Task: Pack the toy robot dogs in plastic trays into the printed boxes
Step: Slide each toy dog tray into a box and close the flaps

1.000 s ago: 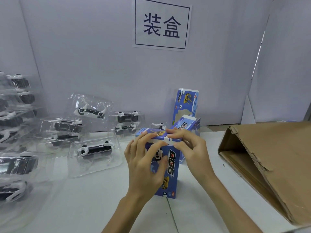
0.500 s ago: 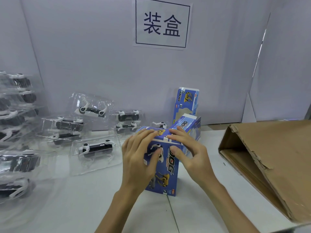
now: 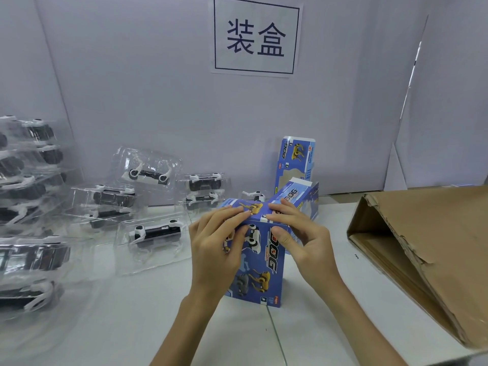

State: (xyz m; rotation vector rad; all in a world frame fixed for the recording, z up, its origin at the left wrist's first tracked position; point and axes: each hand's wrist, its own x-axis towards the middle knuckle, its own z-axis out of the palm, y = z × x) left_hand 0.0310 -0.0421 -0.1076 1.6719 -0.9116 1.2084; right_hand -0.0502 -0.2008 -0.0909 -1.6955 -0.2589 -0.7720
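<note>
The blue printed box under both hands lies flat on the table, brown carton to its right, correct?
No. The head view shows the blue printed box standing upright on the table, not flat. The left hand and right hand are on it, the brown carton to its right.

The scene is evenly and brightly lit, with faint shadows cast on the white table (image 3: 132, 328). The plastic trays (image 3: 34, 256) at the left edge are glared, blurred and stretched.
</note>
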